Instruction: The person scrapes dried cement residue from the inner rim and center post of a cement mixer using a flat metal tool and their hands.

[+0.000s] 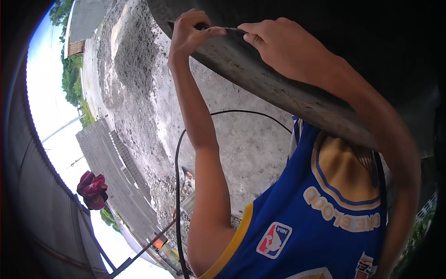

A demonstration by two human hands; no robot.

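Observation:
Both of my bare arms are raised to a large dark, curved-edged object (pixel 278 90) across the upper right, its underside grey and smudged with dirt. Its kind I cannot make out. My left hand (pixel 189 35) has its fingers curled at the rim, with the thumb stretched along the edge. A short gap to the right of it, my right hand (pixel 283 46) pinches the same rim between thumb and fingers. Below the object shows my blue sleeveless jersey (pixel 283 214) with yellow trim.
A black cable (pixel 178 186) loops past my left arm. Beyond lie grey concrete ground (pixel 246 144), a heap of gravel (pixel 134 51) and stacked grey blocks (pixel 116 172). A dark red bundled cloth (pixel 93 189) is by a metal roof (pixel 42 200) at the left.

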